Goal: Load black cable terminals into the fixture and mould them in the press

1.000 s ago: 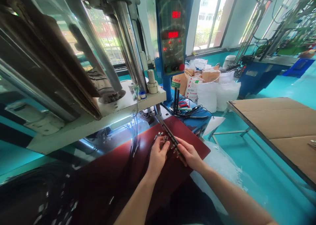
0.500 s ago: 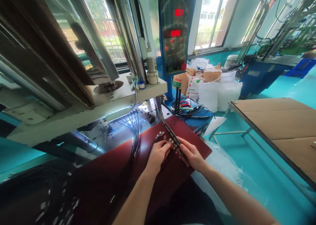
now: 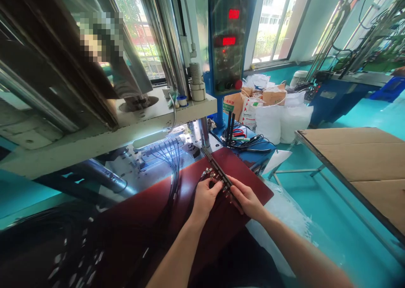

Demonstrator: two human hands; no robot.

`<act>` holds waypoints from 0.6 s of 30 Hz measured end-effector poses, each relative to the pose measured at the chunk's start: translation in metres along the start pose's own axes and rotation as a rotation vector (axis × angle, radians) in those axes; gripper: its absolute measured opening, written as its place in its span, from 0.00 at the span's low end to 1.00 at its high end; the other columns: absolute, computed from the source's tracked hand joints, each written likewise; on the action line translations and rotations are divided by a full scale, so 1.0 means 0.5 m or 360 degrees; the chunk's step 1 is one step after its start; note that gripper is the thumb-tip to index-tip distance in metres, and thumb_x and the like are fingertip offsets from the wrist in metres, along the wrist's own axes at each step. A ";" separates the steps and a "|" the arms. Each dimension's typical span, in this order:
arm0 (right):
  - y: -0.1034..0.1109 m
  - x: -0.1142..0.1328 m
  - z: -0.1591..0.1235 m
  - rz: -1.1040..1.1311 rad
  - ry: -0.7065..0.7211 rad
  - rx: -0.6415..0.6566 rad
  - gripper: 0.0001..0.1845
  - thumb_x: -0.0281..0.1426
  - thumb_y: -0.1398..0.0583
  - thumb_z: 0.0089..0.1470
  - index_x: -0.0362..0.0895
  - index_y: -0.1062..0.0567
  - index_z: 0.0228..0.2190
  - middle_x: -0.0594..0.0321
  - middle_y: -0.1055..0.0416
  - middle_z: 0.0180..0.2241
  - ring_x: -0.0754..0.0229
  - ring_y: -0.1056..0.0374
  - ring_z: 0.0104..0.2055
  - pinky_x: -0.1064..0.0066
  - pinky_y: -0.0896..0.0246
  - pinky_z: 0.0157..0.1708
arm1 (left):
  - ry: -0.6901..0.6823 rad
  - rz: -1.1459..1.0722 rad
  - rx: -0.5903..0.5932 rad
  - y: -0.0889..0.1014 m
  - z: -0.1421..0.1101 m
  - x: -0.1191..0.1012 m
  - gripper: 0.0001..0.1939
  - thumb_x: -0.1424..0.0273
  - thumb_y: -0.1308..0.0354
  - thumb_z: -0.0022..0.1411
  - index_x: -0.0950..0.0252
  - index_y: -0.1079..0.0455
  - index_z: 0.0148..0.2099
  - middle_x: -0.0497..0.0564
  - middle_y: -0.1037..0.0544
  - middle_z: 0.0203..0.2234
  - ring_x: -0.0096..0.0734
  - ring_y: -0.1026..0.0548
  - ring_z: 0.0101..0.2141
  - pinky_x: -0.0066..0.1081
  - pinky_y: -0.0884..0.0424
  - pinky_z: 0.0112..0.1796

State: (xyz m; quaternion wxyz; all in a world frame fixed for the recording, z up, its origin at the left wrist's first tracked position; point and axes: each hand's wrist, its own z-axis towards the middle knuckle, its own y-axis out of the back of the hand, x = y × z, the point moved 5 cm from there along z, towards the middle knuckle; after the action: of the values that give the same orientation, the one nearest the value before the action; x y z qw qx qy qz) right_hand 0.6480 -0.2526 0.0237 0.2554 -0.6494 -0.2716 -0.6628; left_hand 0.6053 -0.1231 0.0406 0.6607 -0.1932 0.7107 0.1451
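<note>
One slim dark bar (image 3: 217, 168), gripped near its close end

We have the bar aslant over the reddish-brown desk (image 3: 249, 174), its far end pointing to the foot of a bright metal column (image 3: 204, 133); whether any of it rests on the desk, we cannot tell. It looks straight and rigid, probably metal, so we would expect it to be stiff, fairly weighty for its size and perhaps slick along the smooth faces. Our best hold is by the long edges at the near end, clear of the little parts along its side.

That is where our right hand (image 3: 247, 198) is: thumb on top, fingers curled beneath, closed firmly around the bar. Our left hand (image 3: 205, 197) is nearly closed, thumb and forefinger pinched at small metal tips (image 3: 208, 172) just beside the bar; exactly which tip it has is too small to tell. Those tips look light, hard and easily bent where they meet their thin leads, so we judge a grip on the metal itself kinder than a tug on the lead.

Further out, a fan of dark cables (image 3: 174, 174) runs from the desk into the lit press bed (image 3: 148, 159). Beyond stand a blue control box (image 3: 228, 60) and white sacks (image 3: 268, 121).
</note>
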 end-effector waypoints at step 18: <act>0.003 0.001 0.000 0.0165 -0.0031 -0.0012 0.29 0.43 0.48 0.56 0.42 0.40 0.55 0.70 0.40 0.18 0.73 0.49 0.12 0.81 0.59 0.09 | 0.0140 -0.0201 -0.0285 0.032 0.001 -0.014 0.16 0.62 0.37 0.43 0.67 0.38 0.22 0.39 0.41 0.11 0.16 0.47 0.13 0.20 0.52 0.16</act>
State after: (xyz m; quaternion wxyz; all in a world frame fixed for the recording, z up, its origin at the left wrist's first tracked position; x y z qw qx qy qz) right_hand 0.6491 -0.2536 0.0241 0.2842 -0.6701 -0.2375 -0.6433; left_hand 0.5989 -0.1082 0.0469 0.6168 -0.3020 0.7096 0.1575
